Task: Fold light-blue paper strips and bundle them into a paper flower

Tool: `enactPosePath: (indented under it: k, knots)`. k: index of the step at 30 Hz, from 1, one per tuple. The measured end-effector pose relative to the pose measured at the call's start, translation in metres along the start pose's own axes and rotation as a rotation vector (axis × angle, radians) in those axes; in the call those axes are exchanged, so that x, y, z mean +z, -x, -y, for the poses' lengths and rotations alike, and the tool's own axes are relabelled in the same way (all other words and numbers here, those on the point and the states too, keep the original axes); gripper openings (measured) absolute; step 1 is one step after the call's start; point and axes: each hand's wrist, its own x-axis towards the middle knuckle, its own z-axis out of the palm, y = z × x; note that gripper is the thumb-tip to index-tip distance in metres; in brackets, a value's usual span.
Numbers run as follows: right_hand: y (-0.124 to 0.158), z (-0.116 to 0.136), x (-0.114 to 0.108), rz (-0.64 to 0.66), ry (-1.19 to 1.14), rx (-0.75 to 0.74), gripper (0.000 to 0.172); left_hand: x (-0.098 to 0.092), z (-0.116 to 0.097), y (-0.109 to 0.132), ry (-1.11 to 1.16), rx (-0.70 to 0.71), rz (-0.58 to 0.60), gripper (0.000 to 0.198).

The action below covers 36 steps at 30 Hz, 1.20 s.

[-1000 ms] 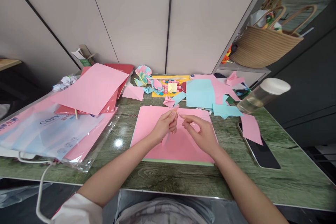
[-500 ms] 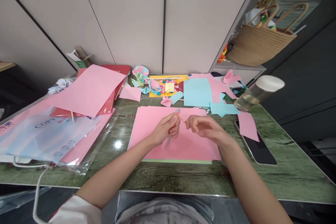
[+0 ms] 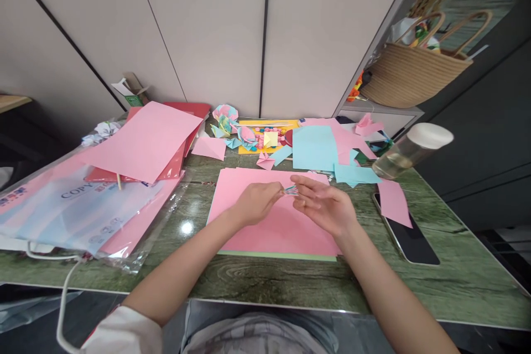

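Observation:
My left hand (image 3: 256,202) pinches a small folded paper piece (image 3: 291,191) with pale blue and pink edges, held just above a large pink sheet (image 3: 274,227) on the green table (image 3: 448,265). Most of the piece is hidden inside the fingers. My right hand (image 3: 326,207) hovers right beside it with fingers spread, its fingertips at the piece's tip; whether they touch it I cannot tell.
A phone (image 3: 409,235) lies right of the sheet under a pink scrap (image 3: 394,202). A clear bottle (image 3: 410,150), light blue sheets (image 3: 315,146) and folded paper shapes (image 3: 244,135) sit behind. Left: a paper pack in plastic (image 3: 74,204) and a pink sheet (image 3: 145,141). A woven basket (image 3: 415,69) stands on a shelf.
Both hands have lowered toward the pink sheet. The paper piece, earlier held upright in the left hand, now points sideways toward the right hand, whose fingers have spread.

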Motion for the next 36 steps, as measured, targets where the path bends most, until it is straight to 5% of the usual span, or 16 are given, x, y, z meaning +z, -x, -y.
enactPosePath:
  k: [4, 9, 17, 21, 25, 29, 36]
  knots:
    - [0.002, 0.003, -0.003, 0.01, 0.327, -0.001, 0.046, -0.008, 0.007, -0.003, -0.397, 0.045, 0.158, 0.018]
    - [0.001, -0.009, 0.005, -0.043, 0.988, -0.168, 0.05, -0.006, -0.007, -0.001, -0.439, -0.165, 0.207, 0.024]
    - [-0.001, -0.032, 0.005, -0.196, 1.708, -0.839, 0.039, 0.002, -0.02, -0.003, 0.742, -0.397, -0.04, 0.034]
    - [0.0, -0.024, 0.008, -0.372, 1.515, -0.638, 0.021, 0.006, -0.019, -0.007, 1.221, -0.374, -0.004, 0.032]
    - [-0.001, -0.009, 0.005, -0.213, 0.914, -0.255, 0.007, 0.008, -0.019, -0.007, 1.342, -0.27, 0.004, 0.031]
    - [-0.002, -0.001, -0.001, -0.091, 0.363, -0.149, 0.006, 0.008, -0.023, -0.005, 1.288, -0.2, -0.003, 0.031]
    - [-0.001, 0.004, -0.005, -0.079, -0.024, -0.082, 0.012, 0.007, -0.023, 0.0, 0.84, -0.219, -0.08, 0.034]
